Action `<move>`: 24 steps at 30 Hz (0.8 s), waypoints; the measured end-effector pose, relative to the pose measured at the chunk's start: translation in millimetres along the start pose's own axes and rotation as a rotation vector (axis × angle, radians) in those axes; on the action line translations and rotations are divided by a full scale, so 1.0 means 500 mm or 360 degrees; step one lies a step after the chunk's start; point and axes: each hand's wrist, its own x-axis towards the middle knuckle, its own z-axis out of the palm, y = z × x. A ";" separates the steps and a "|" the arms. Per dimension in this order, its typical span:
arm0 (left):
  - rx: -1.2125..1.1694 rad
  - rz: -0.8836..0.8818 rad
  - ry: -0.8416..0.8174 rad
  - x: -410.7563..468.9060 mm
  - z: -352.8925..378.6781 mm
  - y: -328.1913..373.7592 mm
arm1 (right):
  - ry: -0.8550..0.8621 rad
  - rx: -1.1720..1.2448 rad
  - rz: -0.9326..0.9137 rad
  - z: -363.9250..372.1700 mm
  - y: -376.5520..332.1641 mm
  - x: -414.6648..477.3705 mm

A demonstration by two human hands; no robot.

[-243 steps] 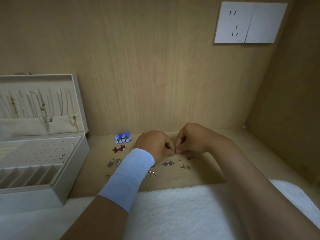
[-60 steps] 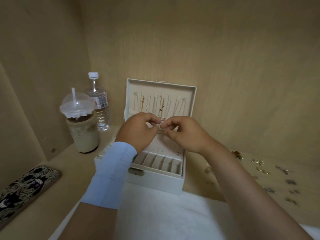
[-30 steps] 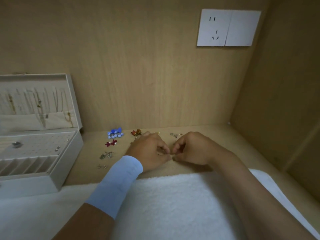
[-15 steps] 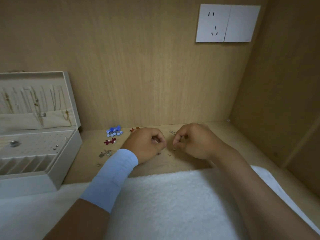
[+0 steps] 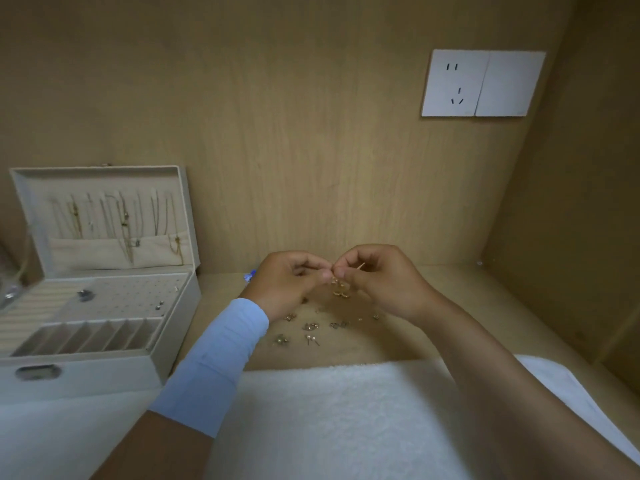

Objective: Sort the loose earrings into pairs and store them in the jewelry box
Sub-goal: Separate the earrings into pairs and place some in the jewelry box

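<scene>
Both hands meet at the centre of the frame, raised a little above the bench (image 5: pixel 450 306). The left hand (image 5: pixel 291 285) is curled nearly closed, thumb and forefinger pinched together at the tips. The right hand (image 5: pixel 377 282) is likewise curled, its thumb and forefinger pinched against those of the left. Between the two pinches hangs a small gold earring (image 5: pixel 339 289), dangling just below the fingertips; which hand bears its weight cannot be told. A thin pale pin shows inside the curl of the right hand.

A light blue sleeve (image 5: pixel 214 362) covers the left wrist and forearm; the right forearm is bare.

Directly below the hands, the loose earrings (image 5: pixel 311 329) lie scattered on the bench in small clusters, apart from one another. A bit of blue shows at the left hand's far edge, mostly hidden.

The jewelry box (image 5: pixel 104 341) stands open at the left of the frame, well apart from the hands. Chains hang in its raised lid. Its perforated panel carries a few small studs; the row of slots in front of it shows nothing inside.

A white towel (image 5: pixel 346 417) spreads across the lower frame. A white wall socket (image 5: pixel 481 83) sits at upper right.
</scene>
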 end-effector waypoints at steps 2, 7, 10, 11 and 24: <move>-0.0089 -0.0047 0.0085 -0.012 -0.037 0.007 | 0.0004 0.0080 -0.0036 0.029 -0.027 0.018; -0.0219 -0.0136 0.0239 -0.044 -0.144 0.006 | 0.0121 0.0318 -0.0151 0.128 -0.098 0.065; -0.0284 -0.0142 0.0318 -0.063 -0.211 -0.006 | 0.0086 0.0326 -0.0252 0.191 -0.131 0.091; -0.0287 -0.0143 0.0340 -0.069 -0.233 -0.012 | 0.0059 0.0327 -0.0283 0.210 -0.140 0.099; -0.0233 -0.0267 0.0449 -0.120 -0.407 -0.083 | -0.0293 0.0284 -0.0353 0.379 -0.192 0.160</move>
